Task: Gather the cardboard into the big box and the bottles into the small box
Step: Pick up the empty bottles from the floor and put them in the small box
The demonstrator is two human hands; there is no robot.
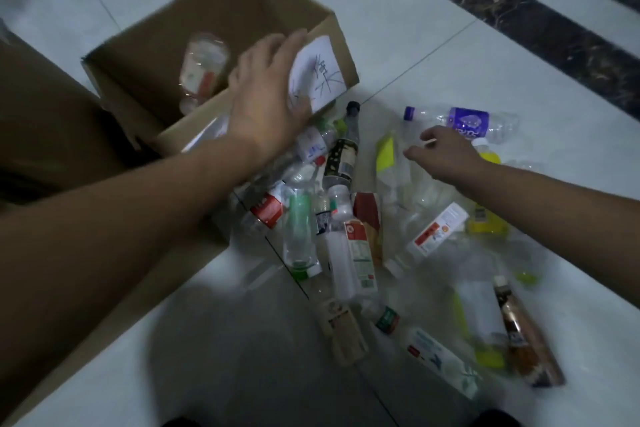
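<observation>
Bottles (341, 218) lay heaped on the floor beside the small box (173, 55), within easy reach. The left hand (268, 97) hovered spread and empty over the box rim; the right hand (446, 154), fingers loose, reached into the heap, grasping nothing yet.

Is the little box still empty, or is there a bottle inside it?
Not empty. One clear bottle lies on its side inside the small box; many more bottles are out on the floor.

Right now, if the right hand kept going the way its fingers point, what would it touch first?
Probably the clear bottle with the yellow-green label, lying just beyond the right hand and its fingertips. Depth is uncertain in this blurred view.
</observation>
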